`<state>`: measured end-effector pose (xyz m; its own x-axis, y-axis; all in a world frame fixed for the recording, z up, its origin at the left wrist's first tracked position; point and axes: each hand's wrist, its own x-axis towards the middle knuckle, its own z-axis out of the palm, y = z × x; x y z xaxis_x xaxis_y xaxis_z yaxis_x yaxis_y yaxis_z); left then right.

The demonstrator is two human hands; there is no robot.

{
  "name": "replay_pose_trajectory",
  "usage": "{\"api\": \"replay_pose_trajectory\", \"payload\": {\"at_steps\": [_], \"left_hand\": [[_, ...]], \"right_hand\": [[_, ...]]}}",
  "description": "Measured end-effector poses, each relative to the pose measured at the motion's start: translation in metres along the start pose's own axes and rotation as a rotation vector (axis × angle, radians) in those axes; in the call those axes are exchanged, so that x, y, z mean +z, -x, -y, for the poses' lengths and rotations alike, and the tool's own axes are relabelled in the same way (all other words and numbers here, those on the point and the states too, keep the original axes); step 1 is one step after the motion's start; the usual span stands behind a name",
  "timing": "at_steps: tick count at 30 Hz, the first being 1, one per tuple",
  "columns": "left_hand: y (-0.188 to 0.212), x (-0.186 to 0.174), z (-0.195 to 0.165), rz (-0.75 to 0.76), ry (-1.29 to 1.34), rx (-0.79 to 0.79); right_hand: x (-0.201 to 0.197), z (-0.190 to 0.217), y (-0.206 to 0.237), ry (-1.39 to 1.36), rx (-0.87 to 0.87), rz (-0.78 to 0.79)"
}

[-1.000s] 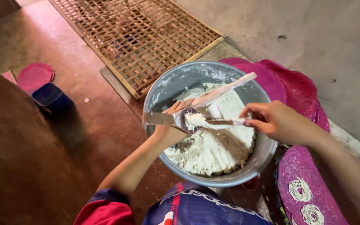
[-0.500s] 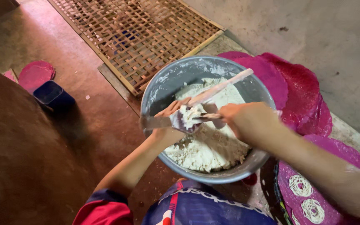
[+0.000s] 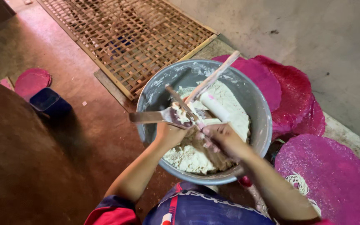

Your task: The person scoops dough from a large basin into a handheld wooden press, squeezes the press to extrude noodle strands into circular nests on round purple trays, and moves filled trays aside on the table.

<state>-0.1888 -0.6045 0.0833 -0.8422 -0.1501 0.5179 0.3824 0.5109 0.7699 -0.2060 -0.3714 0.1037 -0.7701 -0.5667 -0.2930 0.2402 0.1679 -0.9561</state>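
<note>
Brown earthen floor [image 3: 63,137], bamboo lattice [image 3: 126,37]

bowl [image 3: 255,104]: grey metal, smeared white inside
dough [image 3: 188,154]: off-white, crumbly
mats [image 3: 296,91]: magenta, finely woven
noodles [image 3: 298,183]: white coils on a magenta mat
rack [image 3: 126,33]: tan bamboo lattice, open squares
tub [image 3: 48,102]: dark blue
floor [image 3: 76,137]: reddish brown
sleeve [image 3: 109,210]: red and navy

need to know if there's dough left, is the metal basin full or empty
Partly full: pale dough covers the metal basin's bottom, well below the rim, with bare dusty wall above.
</note>
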Motion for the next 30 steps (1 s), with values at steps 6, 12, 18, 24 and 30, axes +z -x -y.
{"api": "replay_pose_trajectory", "payload": {"at_steps": [6, 12, 18, 24, 30], "left_hand": [[-0.021, -0.022, 0.016, -0.049, 0.04, -0.026], [-0.027, 0.001, 0.006, -0.194, -0.324, 0.399], [-0.038, -0.005, 0.02, -0.044, -0.262, 0.003], [-0.038, 0.003, 0.005, -0.083, -0.504, 0.271], [-0.046, 0.008, 0.011, 0.013, -0.524, -0.01]], "right_hand": [[-0.037, -0.038, 0.045, 0.162, -0.081, -0.078], [-0.003, -0.015, 0.039, 0.561, -0.417, -0.453], [0.027, -0.025, 0.058, 0.573, -0.622, -0.231], [-0.013, -0.011, 0.024, 0.518, -0.105, -0.451], [0.011, -0.044, 0.012, 0.592, -0.538, -0.35]]}}
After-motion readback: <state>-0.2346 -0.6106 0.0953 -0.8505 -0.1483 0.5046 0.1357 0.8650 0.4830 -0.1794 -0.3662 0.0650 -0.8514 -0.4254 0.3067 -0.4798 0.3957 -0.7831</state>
